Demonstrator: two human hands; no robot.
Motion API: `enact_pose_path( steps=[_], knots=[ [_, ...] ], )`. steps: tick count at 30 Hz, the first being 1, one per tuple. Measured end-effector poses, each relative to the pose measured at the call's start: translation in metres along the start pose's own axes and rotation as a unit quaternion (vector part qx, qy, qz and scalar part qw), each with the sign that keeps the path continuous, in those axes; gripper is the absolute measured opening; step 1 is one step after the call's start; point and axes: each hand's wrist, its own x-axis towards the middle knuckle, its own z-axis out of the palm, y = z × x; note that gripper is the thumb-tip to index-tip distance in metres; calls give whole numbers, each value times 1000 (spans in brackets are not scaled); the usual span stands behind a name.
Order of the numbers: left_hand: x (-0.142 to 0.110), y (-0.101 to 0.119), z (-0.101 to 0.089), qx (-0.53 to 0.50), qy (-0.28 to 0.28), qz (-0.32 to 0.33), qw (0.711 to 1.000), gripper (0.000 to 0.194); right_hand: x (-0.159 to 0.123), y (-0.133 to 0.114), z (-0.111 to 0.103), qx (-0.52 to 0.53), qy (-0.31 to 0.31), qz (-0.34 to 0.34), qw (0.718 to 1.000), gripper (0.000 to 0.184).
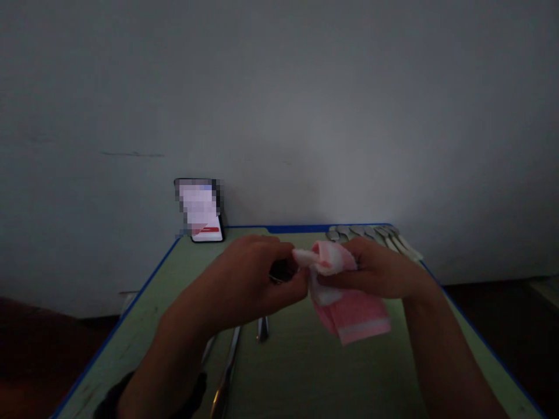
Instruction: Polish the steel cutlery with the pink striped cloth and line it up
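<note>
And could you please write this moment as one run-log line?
right hand: holding pink-and-white cloth | left hand: fingers curled beside cloth, grip unclear | phone: propped, far left | spoons: grouped, far right

Right grip (pixel 381 269) holds pink-white cloth (pixel 358 315); left grip (pixel 247 276) touches its end; spoons (pixel 369 233) lie beyond.

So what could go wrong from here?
The loose end of the pink-and-white cloth hangs below the right hand and might snag if swept sideways. The long, shiny metal utensil runs out of sight under the left hand, which could knock it if lowered. The black-framed smartphone looks propped against the grey wall and might slide if bumped.
</note>
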Motion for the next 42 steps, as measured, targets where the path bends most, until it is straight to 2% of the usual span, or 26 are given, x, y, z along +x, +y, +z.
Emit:
enact_pose_path(
  steps=[4,7,17,22,28,36,42],
  knots=[
    [3,-3,0,-19,-19,2,1000,18,7,1,6,-16,-8,-19,1000,19],
    [6,-8,2,-32,-37,4,999,20,8,4,6,-27,-20,-14,999,22],
    [2,-36,9,-60,-46,-24,997,42,-13,30,-22,-45,-37,85,995,36],
    [4,-25,11,-104,-59,-21,993,45,-11,30,-18,-53,-35,80,995,37],
    [14,-4,21,-89,-70,12,993,33,8,22,-2,-59,-90,8,994,33],
    [13,-13,17,-96,-85,20,992,35,10,20,0,-39,-74,-8,996,29],
    [10,-25,14,-118,-86,0,989,44,4,34,-10,-35,-63,48,996,36]
  ],
)
